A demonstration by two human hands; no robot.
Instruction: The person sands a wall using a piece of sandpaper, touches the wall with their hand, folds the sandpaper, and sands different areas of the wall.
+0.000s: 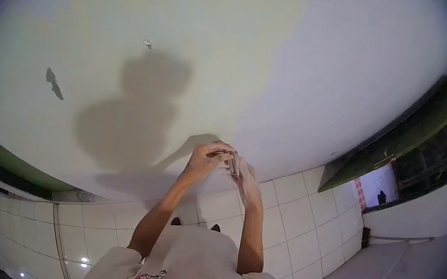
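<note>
My left hand (pixel 208 161) and my right hand (pixel 248 182) meet in front of my chest, close to the wall. Between them is a small, thin, brownish object (pixel 234 165) whose kind I cannot make out. The fingers of my left hand are bent over its upper end. My right hand closes on it from the other side, fingers pointing up. Much of the object is hidden by the fingers.
A pale wall (pixel 237 44) fills the upper view, with a small white fixture (pixel 147 43) and a dark chipped patch (pixel 55 84). My shadow falls on it. At right stands a dark green door (pixel 400 139). White tiles (pixel 303 219) cover the floor.
</note>
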